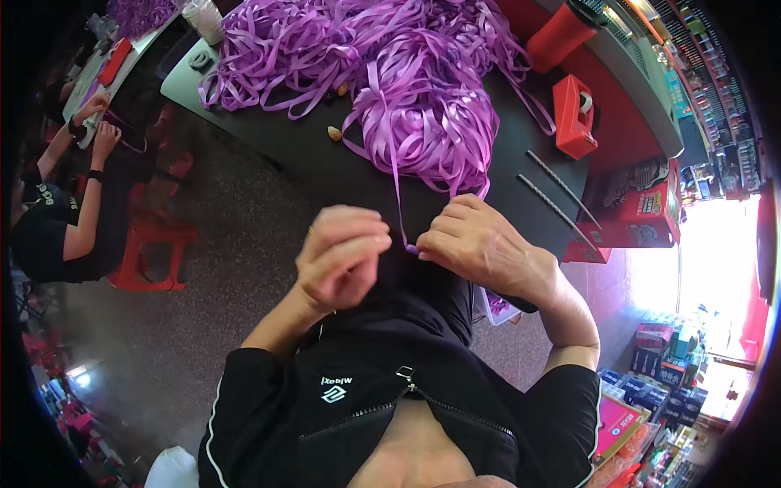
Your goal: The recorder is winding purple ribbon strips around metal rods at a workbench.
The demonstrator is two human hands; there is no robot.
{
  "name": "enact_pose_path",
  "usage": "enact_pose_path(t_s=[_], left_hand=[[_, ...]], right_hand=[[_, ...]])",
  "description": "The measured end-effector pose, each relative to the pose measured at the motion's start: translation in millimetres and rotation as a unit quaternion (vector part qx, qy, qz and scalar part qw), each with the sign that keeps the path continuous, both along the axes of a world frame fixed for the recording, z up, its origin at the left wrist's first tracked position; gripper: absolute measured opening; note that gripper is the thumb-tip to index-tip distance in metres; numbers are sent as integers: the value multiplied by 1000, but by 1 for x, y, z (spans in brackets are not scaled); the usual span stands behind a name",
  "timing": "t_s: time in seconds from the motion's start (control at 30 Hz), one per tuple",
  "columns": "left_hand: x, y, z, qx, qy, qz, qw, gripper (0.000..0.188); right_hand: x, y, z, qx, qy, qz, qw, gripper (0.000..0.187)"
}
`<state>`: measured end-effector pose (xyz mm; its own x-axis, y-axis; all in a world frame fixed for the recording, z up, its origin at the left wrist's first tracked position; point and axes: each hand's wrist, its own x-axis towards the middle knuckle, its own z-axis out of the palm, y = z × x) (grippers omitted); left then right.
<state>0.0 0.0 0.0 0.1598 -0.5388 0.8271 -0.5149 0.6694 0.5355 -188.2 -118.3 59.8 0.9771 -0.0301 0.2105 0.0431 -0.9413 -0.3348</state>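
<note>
My right hand (480, 244) is closed in a pinch on a purple ribbon (399, 203) at its lower end. A small purple wound knot (412, 249) shows at the fingertips. From there the ribbon runs up, fairly straight, into a big tangled heap of shiny purple ribbon (431, 106) on the dark table (268, 134). To the left of the knot my left hand (342, 252) is raised, loosely curled and slightly blurred. It is apart from the ribbon, and nothing shows in its fingers.
On the table's right are two twisted metal rods (557, 213), a red tape dispenser (576, 118) and a red cylinder (565, 37). A grey tape roll (199, 59) lies at the left corner. Another person (69, 211) works at the far left, near a red stool (150, 252).
</note>
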Motion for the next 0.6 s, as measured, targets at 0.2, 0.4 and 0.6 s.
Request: enact_pose_path(t_s=[0.2,0.4,0.6], left_hand=[[24,-73,61,76,-219,143,962,23],[37,-155,43,141,-361,144,911,24],[41,-179,25,211,-415,73,882,16]], right_hand=[[-17,39,-4,68,53,30,996,14],[-36,56,-23,184,0,16,983,15],[-108,64,-2,511,-35,242,824,13]])
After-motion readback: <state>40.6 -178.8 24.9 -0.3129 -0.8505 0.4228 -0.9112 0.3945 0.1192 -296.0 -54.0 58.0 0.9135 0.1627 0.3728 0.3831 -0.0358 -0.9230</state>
